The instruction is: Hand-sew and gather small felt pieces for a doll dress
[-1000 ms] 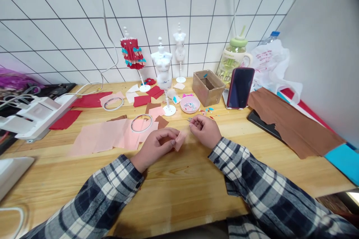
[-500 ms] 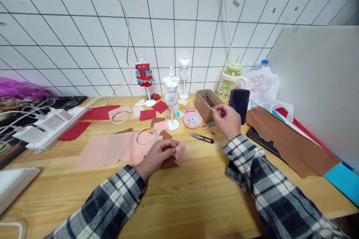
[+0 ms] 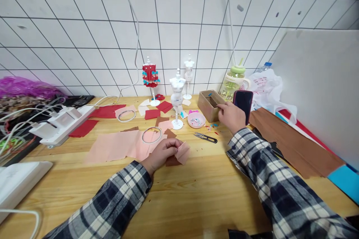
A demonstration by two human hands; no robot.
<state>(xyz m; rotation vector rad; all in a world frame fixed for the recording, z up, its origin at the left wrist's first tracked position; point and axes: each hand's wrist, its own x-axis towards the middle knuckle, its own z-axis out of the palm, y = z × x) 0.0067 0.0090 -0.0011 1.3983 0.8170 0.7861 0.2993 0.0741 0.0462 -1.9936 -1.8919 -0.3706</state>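
My left hand [image 3: 165,151] pinches a small pink cloth piece [image 3: 183,153] between thumb and fingers, low over the table. A brown cloth piece [image 3: 172,160] lies partly hidden beneath it. My right hand [image 3: 232,116] is at the near right corner of the open cardboard box [image 3: 206,108], its fingers drawn together at the box's edge. Whatever those fingertips may hold is too small to make out. Thread snips [image 3: 206,137] lie on the table between my hands. Behind them sits a pink dish [image 3: 196,120] of small shiny beads or sequins.
A bare white mannequin [image 3: 177,91] stands ahead, with another behind and one in a red ruffled dress [image 3: 150,75]. Pink cloth [image 3: 112,147] and a hoop [image 3: 152,134] lie left. A phone [image 3: 242,104] stands right, beside brown cloth [image 3: 294,143]. A power strip [image 3: 61,123] is far left.
My right hand has gone from a raised pinch to the edge of the cardboard box. My left hand keeps hold of the pink cloth. The view has shifted slightly left.
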